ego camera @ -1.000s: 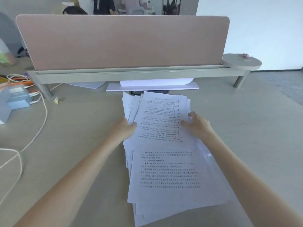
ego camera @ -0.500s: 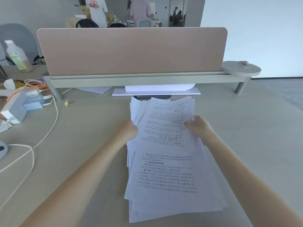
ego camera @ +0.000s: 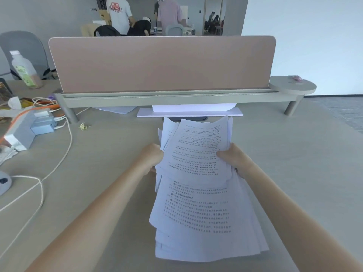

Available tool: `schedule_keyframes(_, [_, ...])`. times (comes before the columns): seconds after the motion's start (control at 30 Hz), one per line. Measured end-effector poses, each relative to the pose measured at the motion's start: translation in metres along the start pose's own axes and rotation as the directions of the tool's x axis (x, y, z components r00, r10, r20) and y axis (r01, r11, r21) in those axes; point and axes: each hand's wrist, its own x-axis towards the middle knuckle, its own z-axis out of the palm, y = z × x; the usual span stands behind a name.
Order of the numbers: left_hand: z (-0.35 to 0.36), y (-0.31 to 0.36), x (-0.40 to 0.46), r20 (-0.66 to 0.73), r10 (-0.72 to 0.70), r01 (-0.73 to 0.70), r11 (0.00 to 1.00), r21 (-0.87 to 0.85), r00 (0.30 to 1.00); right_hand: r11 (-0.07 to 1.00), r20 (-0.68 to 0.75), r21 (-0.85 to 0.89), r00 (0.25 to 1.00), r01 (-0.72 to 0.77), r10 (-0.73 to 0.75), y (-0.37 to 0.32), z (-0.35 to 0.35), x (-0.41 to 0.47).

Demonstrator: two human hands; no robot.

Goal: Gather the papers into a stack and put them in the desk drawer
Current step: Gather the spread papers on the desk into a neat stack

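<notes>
A loose, uneven stack of printed white papers (ego camera: 198, 193) lies in front of me on the pale desk (ego camera: 294, 163), its far end lifted off the surface. My left hand (ego camera: 151, 160) grips the stack's left edge and my right hand (ego camera: 233, 158) grips its right edge, thumb on top. The sheets are fanned and misaligned, with the near sheets trailing toward the desk's front edge. No drawer is in view.
A pink divider panel (ego camera: 163, 63) on a grey rail stands across the back. More white sheets (ego camera: 190, 111) lie under the rail. Left are a grey power box (ego camera: 25, 128), white cables (ego camera: 59, 160), a binder clip (ego camera: 84, 126) and a bottle (ego camera: 24, 70). People stand beyond the panel.
Both hands have closed in on the stack's sides and raised its far end off the desk. The view has tilted upward, showing more of the room behind the panel.
</notes>
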Motion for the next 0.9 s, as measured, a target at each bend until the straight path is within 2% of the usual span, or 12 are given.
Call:
schedule_keyframes(0.13, [-0.001,-0.001,0.005,0.003,0.018,-0.018,1.000,0.008,1.000,0.992,0.007,0.119,0.999,-0.037,0.036,-0.022,0.004,-0.026])
schedule_keyframes(0.2, [-0.001,-0.002,0.005,-0.045,0.047,-0.045,0.998,0.043,0.998,0.985,0.039,0.174,0.999,-0.016,0.009,-0.021,0.004,-0.025])
schedule_keyframes(0.27, [0.000,-0.004,0.004,-0.065,0.049,-0.050,0.999,-0.001,0.997,0.965,0.057,0.260,0.997,0.033,-0.049,-0.016,0.004,-0.025])
schedule_keyframes(0.37, [-0.003,-0.009,0.002,-0.011,0.069,-0.070,0.988,-0.136,0.998,0.903,0.121,0.417,0.978,0.102,-0.167,-0.015,0.003,-0.028])
schedule_keyframes(0.47, [-0.011,-0.016,-0.001,0.027,0.123,-0.106,0.934,-0.340,0.992,0.862,0.135,0.492,0.968,0.121,-0.213,-0.019,-0.001,-0.035])
schedule_keyframes(0.57, [-0.019,-0.020,-0.004,0.139,0.145,-0.045,0.831,-0.554,0.980,0.836,0.133,0.529,0.960,0.142,-0.247,-0.026,-0.004,-0.042])
schedule_keyframes(0.63, [-0.024,-0.019,-0.009,0.201,0.160,-0.012,0.810,-0.586,0.966,0.828,0.129,0.538,0.956,0.156,-0.264,-0.030,-0.005,-0.047])
schedule_keyframes(0.73, [-0.031,-0.015,-0.016,0.171,0.199,-0.060,0.804,-0.592,0.965,0.826,0.106,0.537,0.958,0.171,-0.267,-0.036,-0.006,-0.051])
schedule_keyframes(0.9, [-0.053,0.014,-0.037,0.035,0.251,-0.169,0.744,-0.647,0.967,0.810,0.026,0.535,0.953,0.242,-0.302,-0.058,-0.015,-0.065])
